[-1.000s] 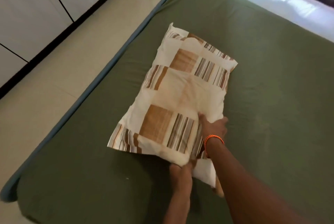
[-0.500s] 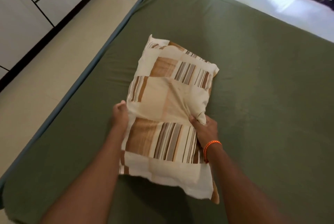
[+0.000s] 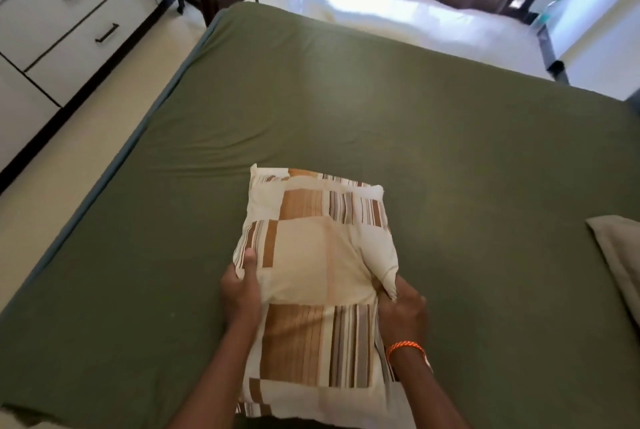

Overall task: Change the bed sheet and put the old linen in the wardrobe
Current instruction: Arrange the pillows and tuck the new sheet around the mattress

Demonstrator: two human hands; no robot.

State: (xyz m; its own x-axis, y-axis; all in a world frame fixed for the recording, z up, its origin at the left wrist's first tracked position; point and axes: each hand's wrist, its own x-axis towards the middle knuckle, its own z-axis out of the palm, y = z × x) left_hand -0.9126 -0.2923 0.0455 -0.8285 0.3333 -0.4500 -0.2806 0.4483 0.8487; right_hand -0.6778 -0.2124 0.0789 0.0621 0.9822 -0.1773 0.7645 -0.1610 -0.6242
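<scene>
Both hands clamp the patterned pillow (image 3: 322, 272) by its long sides, the left hand (image 3: 240, 290) at nine o'clock and the right hand (image 3: 401, 307) at three, apparently to carry it evenly above the green sheet (image 3: 346, 110) on the bed.

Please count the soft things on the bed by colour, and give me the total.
Green: 1, the sheet
Cream and brown: 1, the pillow, held by the left hand and right hand
Grey: 1, a folded cloth at the right edge
Total: 3
</scene>
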